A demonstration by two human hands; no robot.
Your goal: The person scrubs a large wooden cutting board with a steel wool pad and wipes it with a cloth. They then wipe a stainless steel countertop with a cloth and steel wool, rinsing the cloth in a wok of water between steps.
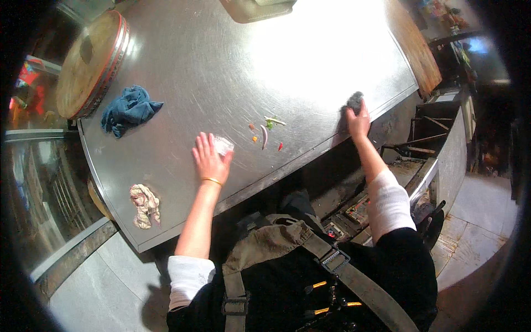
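Observation:
My left hand [211,159] lies palm down on a stainless steel table [186,83], its thumb and index finger beside a crumpled whitish wad [224,145], perhaps paper or plastic; whether it is gripped is unclear. At the table's front right edge, my right hand [358,118] has its fingers around a dark grey scouring pad [354,102]. Between the hands are a pale curved scrap [264,137], a green vegetable scrap [271,123], a small red piece [281,146] and orange bits [254,139].
A blue cloth [130,110] is bunched at the left, near a round wooden chopping block [89,66] with a metal band. A twisted cream cloth [144,206] lies at the near left corner. A pale plastic container [257,12] stands at the far edge; a wooden board [417,47] is at the right.

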